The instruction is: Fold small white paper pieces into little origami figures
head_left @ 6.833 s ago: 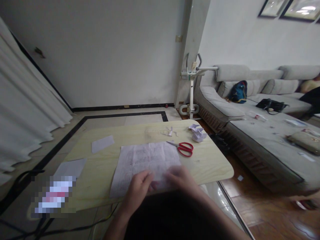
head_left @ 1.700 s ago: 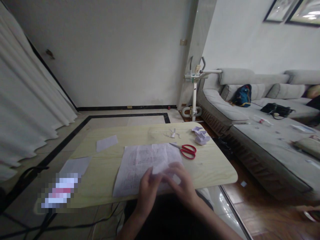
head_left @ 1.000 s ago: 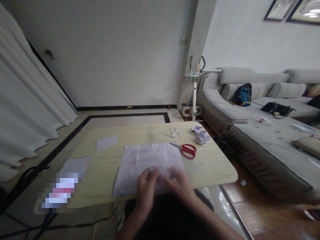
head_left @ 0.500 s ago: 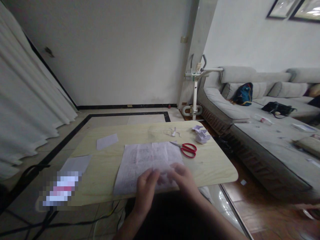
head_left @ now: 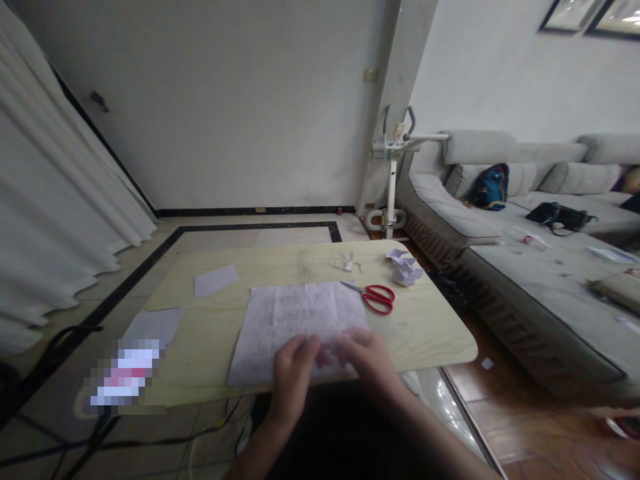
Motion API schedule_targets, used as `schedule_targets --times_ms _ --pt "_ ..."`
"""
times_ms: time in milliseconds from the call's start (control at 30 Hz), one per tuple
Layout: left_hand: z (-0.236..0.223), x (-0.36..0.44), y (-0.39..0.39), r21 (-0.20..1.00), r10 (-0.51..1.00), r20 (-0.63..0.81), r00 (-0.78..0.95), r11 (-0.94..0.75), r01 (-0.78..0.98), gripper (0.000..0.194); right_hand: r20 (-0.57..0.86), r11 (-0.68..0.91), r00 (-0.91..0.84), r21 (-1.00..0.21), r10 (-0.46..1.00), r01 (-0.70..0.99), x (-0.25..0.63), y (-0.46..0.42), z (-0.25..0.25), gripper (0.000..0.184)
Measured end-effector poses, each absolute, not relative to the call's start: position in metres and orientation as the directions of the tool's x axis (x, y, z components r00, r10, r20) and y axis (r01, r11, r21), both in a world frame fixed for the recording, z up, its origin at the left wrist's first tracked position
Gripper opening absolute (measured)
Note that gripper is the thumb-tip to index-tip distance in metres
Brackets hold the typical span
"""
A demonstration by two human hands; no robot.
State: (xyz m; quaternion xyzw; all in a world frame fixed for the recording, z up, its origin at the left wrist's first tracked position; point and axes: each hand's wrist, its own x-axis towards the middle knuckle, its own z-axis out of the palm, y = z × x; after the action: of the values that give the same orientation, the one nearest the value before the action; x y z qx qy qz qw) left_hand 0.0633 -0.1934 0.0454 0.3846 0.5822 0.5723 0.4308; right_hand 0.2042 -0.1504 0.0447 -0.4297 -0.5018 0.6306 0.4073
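Note:
My left hand point(head_left: 294, 365) and my right hand point(head_left: 369, 355) are close together over the near edge of a large printed sheet point(head_left: 280, 320). Fingers of both are closed in a pinch around a small white piece of paper point(head_left: 329, 343), blurred and partly hidden by them. Just beyond my right hand lies a pair of scissors point(head_left: 379, 299) with red handles, its blades pointing left onto the sheet's far right corner. Folded paper shapes point(head_left: 406, 272) stand at the table's far right, and thin paper scraps point(head_left: 349, 263) lie to their left.
On the left of the wooden table point(head_left: 425, 333) are a blank paper piece point(head_left: 216, 281), another paper point(head_left: 155, 325) and a pixelated bright object point(head_left: 125, 373). A grey sofa point(head_left: 540, 287) stands to the right, a white exercise machine point(head_left: 392, 180) behind. Cables point(head_left: 165, 441) run below left.
The view has shifted very slightly. Both hands stay in nearly the same place, with small finger movements at the paper between them.

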Motion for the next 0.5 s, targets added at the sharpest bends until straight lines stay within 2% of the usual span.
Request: schedule_targets --times_ms 500 --pt "0.0465 0.0645 -0.1932 0.994 0.932 -0.092 -0.349 0.063 -0.092 0.030 -0.093 -0.118 -0.306 -0.991 0.948 -0.064 0.2024 -0.1515 0.0451 0.034"
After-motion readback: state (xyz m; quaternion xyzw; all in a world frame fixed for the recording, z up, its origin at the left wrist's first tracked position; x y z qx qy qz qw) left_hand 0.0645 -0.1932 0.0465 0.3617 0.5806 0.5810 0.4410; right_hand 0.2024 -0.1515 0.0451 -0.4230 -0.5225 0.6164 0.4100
